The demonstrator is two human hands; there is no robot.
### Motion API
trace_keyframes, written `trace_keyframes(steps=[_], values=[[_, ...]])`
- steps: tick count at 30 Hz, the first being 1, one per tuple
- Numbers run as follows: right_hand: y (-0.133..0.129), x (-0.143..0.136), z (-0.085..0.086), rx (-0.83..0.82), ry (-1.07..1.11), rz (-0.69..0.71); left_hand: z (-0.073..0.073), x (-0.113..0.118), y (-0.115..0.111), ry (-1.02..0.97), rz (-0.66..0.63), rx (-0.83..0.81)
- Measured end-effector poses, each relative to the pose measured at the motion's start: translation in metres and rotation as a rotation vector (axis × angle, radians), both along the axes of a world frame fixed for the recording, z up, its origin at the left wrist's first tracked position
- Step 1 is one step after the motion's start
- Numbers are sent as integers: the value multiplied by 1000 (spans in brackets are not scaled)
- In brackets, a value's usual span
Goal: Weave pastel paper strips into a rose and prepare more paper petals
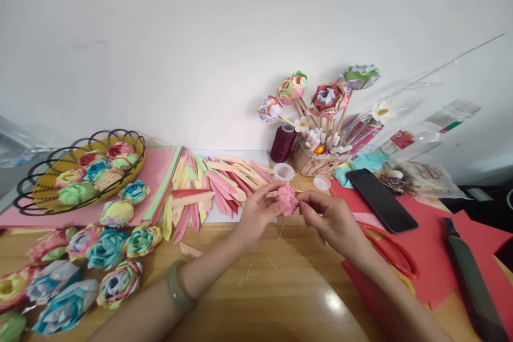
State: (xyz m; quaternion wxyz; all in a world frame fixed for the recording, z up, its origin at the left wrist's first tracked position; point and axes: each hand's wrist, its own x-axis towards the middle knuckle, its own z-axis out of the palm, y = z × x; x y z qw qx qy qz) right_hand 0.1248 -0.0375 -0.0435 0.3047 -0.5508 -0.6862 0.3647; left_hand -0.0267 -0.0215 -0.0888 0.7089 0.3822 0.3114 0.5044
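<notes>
A small pink folded-paper flower (286, 200) is between my two hands above the near part of the table. My left hand (258, 216) holds it from the left, fingers and thumb closed around its side. At its right edge my right hand (326, 216) is pinched, the fingertips touching the paper; anything finer between them is too small to make out. Thin pale thread (281, 228) hangs below the flower, and a loose strand lies on the wood. Behind my left hand, folded paper strips (224, 181) in pink, yellow, peach, green and red are piled on white paper.
Finished paper flowers (106, 248) cover the left, beside a yellow-black basket (44, 192) holding more. At the back stand a maroon thread spool (282, 143) and a pot (316, 164) of stemmed flowers. Right: phone (382, 200), red-handled scissors (401, 248), dark-handled tool (471, 272) on red paper.
</notes>
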Motion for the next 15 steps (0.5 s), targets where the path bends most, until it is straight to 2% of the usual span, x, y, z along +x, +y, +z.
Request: trace_keyframes(steps=[9,15], values=[[0,1,0,13,-34,-1,-1,0,1,0,-12,26],[1,-1,1,86,-53,-21,-1,-1,0,10,-11,37]])
